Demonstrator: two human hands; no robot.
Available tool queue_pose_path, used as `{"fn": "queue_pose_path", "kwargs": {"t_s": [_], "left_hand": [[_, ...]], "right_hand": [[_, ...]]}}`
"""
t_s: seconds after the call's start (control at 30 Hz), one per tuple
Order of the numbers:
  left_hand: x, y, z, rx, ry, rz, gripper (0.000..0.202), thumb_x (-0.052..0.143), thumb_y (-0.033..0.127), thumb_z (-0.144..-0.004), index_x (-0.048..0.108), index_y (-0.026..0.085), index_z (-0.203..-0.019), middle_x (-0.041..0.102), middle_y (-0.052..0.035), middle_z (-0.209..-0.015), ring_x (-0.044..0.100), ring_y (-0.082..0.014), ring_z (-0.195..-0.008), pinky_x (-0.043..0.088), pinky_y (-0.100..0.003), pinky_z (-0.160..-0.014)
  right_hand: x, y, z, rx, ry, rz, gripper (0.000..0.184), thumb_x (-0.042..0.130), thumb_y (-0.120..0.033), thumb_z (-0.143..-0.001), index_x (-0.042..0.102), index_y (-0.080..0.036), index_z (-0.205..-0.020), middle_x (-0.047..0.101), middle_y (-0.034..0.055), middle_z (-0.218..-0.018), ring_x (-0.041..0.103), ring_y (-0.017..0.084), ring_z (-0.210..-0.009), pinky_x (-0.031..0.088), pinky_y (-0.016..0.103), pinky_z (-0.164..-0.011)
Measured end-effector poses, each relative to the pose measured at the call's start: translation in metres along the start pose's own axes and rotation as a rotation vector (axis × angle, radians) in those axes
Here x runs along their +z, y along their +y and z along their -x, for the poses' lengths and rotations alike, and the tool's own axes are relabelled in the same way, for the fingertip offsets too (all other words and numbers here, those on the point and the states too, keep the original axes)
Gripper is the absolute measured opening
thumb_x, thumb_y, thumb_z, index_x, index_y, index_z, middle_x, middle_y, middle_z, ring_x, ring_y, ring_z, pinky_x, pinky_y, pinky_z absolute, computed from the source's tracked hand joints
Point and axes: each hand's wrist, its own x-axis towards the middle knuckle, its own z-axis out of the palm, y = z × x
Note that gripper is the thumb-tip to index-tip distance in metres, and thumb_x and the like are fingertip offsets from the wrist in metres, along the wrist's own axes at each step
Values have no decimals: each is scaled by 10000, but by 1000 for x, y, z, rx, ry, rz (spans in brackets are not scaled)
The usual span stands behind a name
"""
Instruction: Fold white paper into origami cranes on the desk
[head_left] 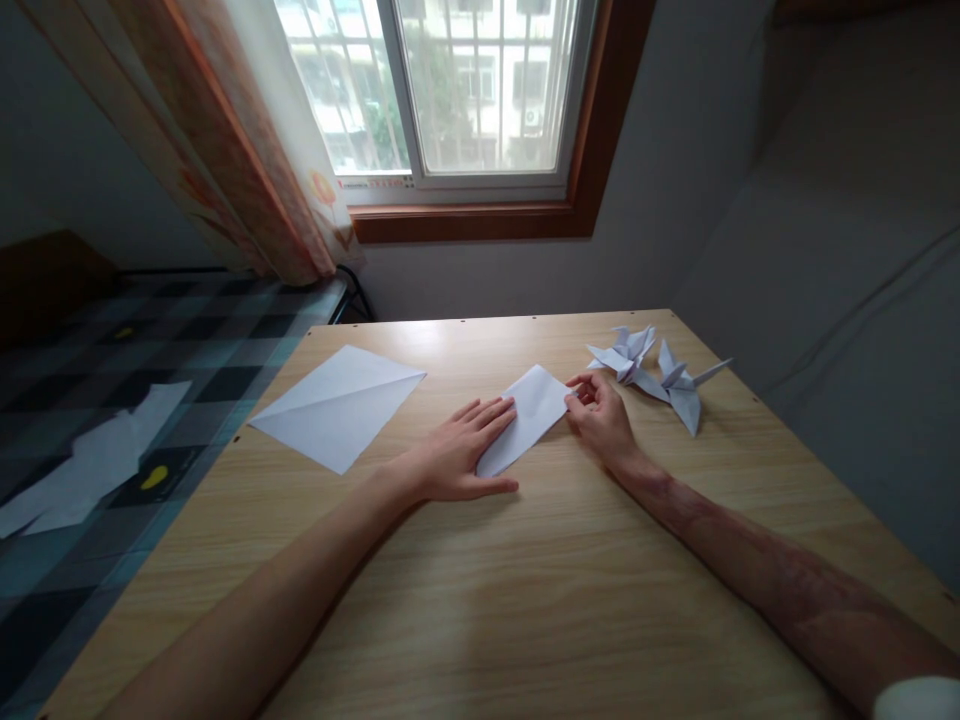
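A folded white paper [529,412] lies on the wooden table [525,600]. My left hand [459,452] lies flat and open on the paper's left part, fingers stretched out. My right hand [602,417] has curled fingers pinching the paper's right corner. Two folded white paper cranes [652,375] sit just beyond my right hand.
A second white sheet [339,405], creased diagonally, lies at the table's left. A bed with a checked cover [112,400] and loose white paper [90,465] stands at the left. A window [450,90] with a curtain [255,150] is ahead; a grey wall is to the right.
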Motion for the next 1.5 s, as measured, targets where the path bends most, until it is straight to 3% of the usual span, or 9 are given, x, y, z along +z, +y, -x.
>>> {"fn": "queue_pose_path", "kwargs": {"t_s": [0.27, 0.57, 0.67, 0.77, 0.87, 0.97, 1.07, 1.3, 1.5], "left_hand": [[-16, 1, 0, -21, 15, -76, 722, 724, 311, -886, 577, 162, -1577, 595, -155, -1657, 613, -341, -1500, 512, -444, -1262], [-31, -1, 4, -1, -16, -123, 704, 776, 451, -875, 629, 186, -1510, 632, -154, -1617, 698, -371, -1380, 585, -460, -1151], [-36, -10, 6, -52, 33, -66, 584, 729, 361, -901, 675, 220, -1465, 687, -138, -1549, 728, -337, -1320, 600, -419, -1092], [-45, -20, 6, -150, 54, 119, 281, 591, 380, -1043, 812, 251, -1161, 835, -87, -1143, 795, -250, -1013, 614, -332, -888], [-50, -26, 5, -299, 260, 348, 411, 627, 515, -1049, 804, 203, -848, 758, -39, -772, 717, -190, -735, 573, -281, -703], [-45, -28, 1, -490, 520, 690, 457, 753, 614, -950, 824, 162, -968, 787, -53, -845, 717, -190, -728, 601, -275, -610], [-32, -28, -3, -582, 608, 912, 547, 804, 677, -895, 800, 139, -995, 797, -77, -875, 720, -173, -682, 583, -240, -500], [-18, -27, 1, -580, 172, 985, 553, 807, 711, -902, 771, 163, -969, 733, -36, -657, 699, -151, -512, 520, -196, -437], [-25, -4, -2, -501, 47, 929, 468, 781, 642, -952, 789, 174, -951, 701, -14, -677, 627, -116, -503, 481, -195, -432]], "right_hand": [[-1, -7, 0, 75, 17, -156, 218, 704, -372, -792, 735, -207, -932, 703, 13, -737, 629, 192, -661, 447, 298, -597], [-4, -16, 5, 197, 1, -245, 338, 728, -453, -838, 808, -173, -1011, 777, 48, -712, 546, 144, -458, 284, 256, -433], [-7, -24, 7, 120, 8, -279, 301, 672, -399, -857, 809, -188, -1022, 812, 67, -772, 720, 217, -648, 471, 292, -562], [-7, -29, 7, 7, 26, -285, 241, 701, -369, -853, 790, -210, -1012, 833, 69, -912, 801, 266, -854, 588, 376, -780], [-6, -31, 6, -62, 47, -269, 229, 774, -418, -885, 758, -217, -995, 828, 85, -978, 788, 260, -854, 604, 409, -829], [-4, -27, 5, -102, 95, -230, 258, 809, -466, -903, 731, -220, -904, 762, 49, -826, 708, 220, -740, 561, 357, -723], [-4, -22, 6, -94, 84, -161, 301, 793, -473, -903, 683, -226, -771, 611, -15, -667, 548, 168, -604, 444, 315, -607], [-10, -23, 2, 52, -272, -210, 273, 719, -469, -877, 749, -207, -805, 673, 20, -665, 565, 186, -626, 427, 305, -592], [-10, -35, 3, 56, -542, -176, 389, 749, -556, -945, 820, -209, -1105, 822, 66, -967, 690, 215, -824, 529, 312, -747]]}}
